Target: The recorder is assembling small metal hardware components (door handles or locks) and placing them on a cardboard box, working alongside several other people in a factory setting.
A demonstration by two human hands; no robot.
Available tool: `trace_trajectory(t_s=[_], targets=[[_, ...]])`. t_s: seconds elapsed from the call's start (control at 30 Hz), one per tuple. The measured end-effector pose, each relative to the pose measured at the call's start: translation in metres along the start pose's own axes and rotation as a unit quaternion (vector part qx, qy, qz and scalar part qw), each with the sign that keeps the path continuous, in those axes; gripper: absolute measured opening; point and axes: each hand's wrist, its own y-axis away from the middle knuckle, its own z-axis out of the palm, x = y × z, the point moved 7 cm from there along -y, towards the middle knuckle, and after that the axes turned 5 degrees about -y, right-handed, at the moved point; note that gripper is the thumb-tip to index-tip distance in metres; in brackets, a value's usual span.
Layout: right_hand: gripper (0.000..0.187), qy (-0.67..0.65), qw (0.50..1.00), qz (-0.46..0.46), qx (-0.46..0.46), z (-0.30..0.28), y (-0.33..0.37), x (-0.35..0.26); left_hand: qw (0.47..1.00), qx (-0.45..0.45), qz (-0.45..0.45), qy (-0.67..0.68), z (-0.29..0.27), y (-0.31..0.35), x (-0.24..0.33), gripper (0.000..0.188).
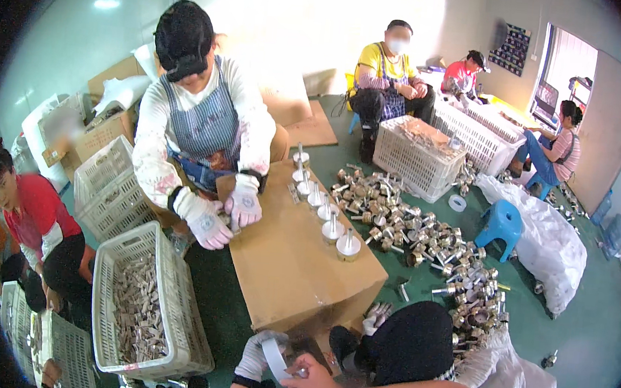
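Observation:
My left hand (262, 354), in a white glove, is closed round a roll of white tape (276, 359) at the near end of a cardboard box. My bare right hand (315, 381) pinches at the roll's right side; whether it has the loose end cannot be made out. Just beyond stands the brown cardboard box (297, 267). Along its right edge stand several round metal pieces with upright stems (332, 229). Across the box, a co-worker's gloved hands (223, 216) hold a small metal part at its left edge.
A person in a black cap (412, 343) crouches close by my right arm. Many stemmed metal pieces (425, 237) lie heaped on the green floor. A white crate (189, 316) of small parts stands left. A blue stool (501, 227) and white sacks (543, 233) are at right.

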Motion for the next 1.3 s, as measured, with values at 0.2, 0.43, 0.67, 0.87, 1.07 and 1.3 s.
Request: trace_trajectory(t_s=[0.2,0.43,0.67,0.87,1.07,1.3], targets=[[0.039,-0.036,0.999,0.034,-0.015,0.010,0.002,-0.017,0.999,0.045,-0.010,0.022,-0.007,0.001,0.004,0.024],[0.043,-0.027,0.999,0.031,-0.006,0.004,0.005,-0.015,0.999,0.026,-0.013,0.025,0.008,0.003,0.004,0.023],[0.041,-0.016,0.998,0.064,-0.020,0.008,0.007,-0.019,1.000,0.017,-0.006,0.017,0.002,0.009,0.006,0.028],[0.042,-0.084,0.996,0.038,0.001,0.003,0.011,-0.011,0.999,0.015,-0.005,0.028,0.004,-0.003,-0.004,0.026],[0.042,-0.058,0.998,0.039,0.003,0.006,0.010,-0.015,0.999,0.009,-0.007,0.041,0.012,0.006,0.002,0.019],[0.044,0.061,0.997,0.029,-0.030,0.006,0.013,-0.027,0.996,0.005,0.068,-0.053,0.021,0.016,0.010,0.023]])
